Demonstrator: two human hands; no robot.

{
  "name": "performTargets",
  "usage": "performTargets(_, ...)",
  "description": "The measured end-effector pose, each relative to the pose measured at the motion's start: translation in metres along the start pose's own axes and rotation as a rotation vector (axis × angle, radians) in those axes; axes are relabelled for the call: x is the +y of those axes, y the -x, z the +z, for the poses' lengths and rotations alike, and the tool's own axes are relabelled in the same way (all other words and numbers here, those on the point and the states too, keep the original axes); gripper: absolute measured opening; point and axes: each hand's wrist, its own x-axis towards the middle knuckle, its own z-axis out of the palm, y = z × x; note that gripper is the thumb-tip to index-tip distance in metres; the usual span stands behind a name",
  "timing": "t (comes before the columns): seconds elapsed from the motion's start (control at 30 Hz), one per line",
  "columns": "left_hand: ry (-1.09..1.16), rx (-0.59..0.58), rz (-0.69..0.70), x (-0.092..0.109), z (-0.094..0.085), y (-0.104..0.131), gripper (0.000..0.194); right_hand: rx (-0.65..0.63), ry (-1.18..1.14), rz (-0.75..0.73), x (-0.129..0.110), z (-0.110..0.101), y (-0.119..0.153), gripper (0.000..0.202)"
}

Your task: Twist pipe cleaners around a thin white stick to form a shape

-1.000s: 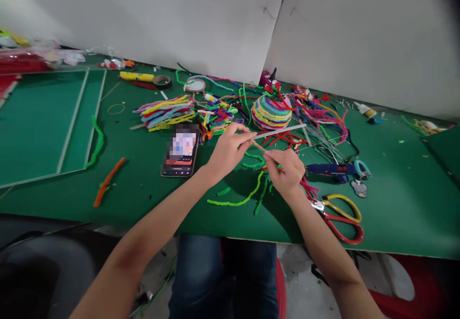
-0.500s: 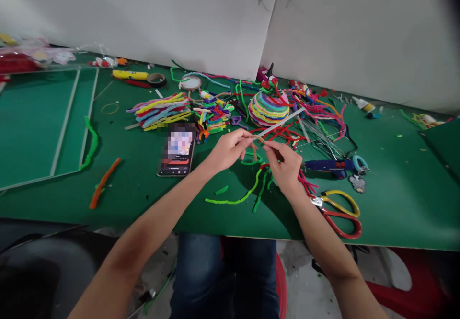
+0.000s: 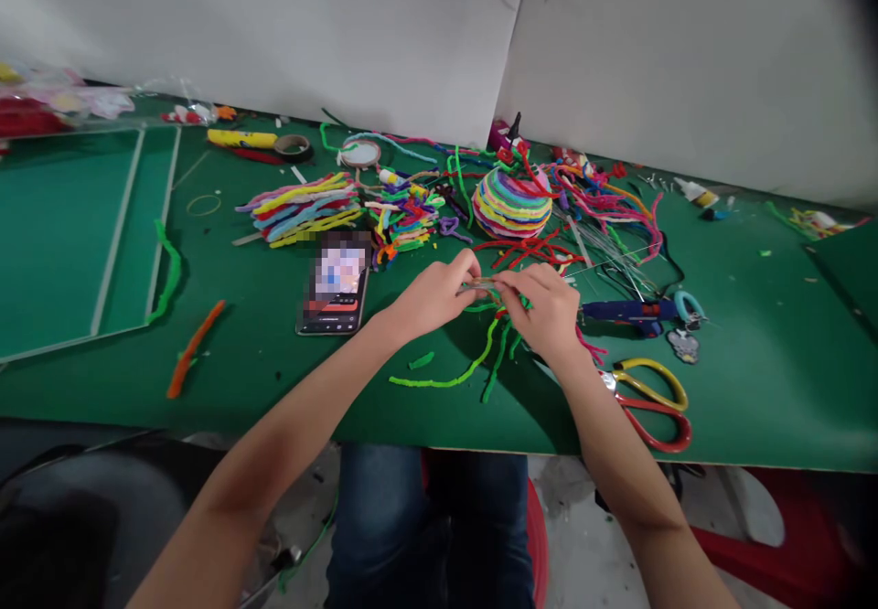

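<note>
My left hand (image 3: 433, 295) and my right hand (image 3: 545, 312) meet above the green table (image 3: 754, 389), fingertips almost touching. Between them they pinch a short tan pipe cleaner (image 3: 482, 284), held level; it may be wound on a thin stick, but the fingers hide most of it. Under the hands lie green pipe cleaners (image 3: 453, 378) and red pipe cleaners (image 3: 528, 250). A striped multicoloured ball (image 3: 511, 204) sits just beyond the hands.
A phone (image 3: 334, 284) lies left of my hands. Scissors with red and yellow handles (image 3: 648, 403) and a blue glue gun (image 3: 631, 312) lie to the right. Bundles of coloured pipe cleaners (image 3: 302, 209), a tape roll (image 3: 293, 144) and an orange pipe cleaner (image 3: 192, 347) lie farther off.
The hands have come closer together and dropped nearer the table. The white stick that stuck out up and to the right is no longer seen; the tan pipe cleaner now lies level.
</note>
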Motion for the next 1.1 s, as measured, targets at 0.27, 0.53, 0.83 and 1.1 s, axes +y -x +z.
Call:
performTargets(0.27, -0.143, -0.173, 0.086, 0.003, 0.006, 0.001, 0.016, -0.016, -0.053, -0.02, 0.002, 0.001, 0.002, 0.015)
performTargets(0.53, -0.285, -0.038, 0.161, -0.002, 0.004, 0.001, 0.013, -0.017, -0.04, 0.154, -0.002, 0.001, 0.002, 0.01)
performTargets(0.83, -0.084, 0.107, 0.088, 0.0, 0.009, -0.001, 0.01, 0.008, -0.334, 0.421, -0.006, 0.006, 0.001, 0.015)
performTargets(1.1, 0.3, 0.116, 0.02, -0.002, 0.009, -0.004, 0.009, 0.089, -0.482, 0.476, -0.009, 0.008, 0.0, 0.017)
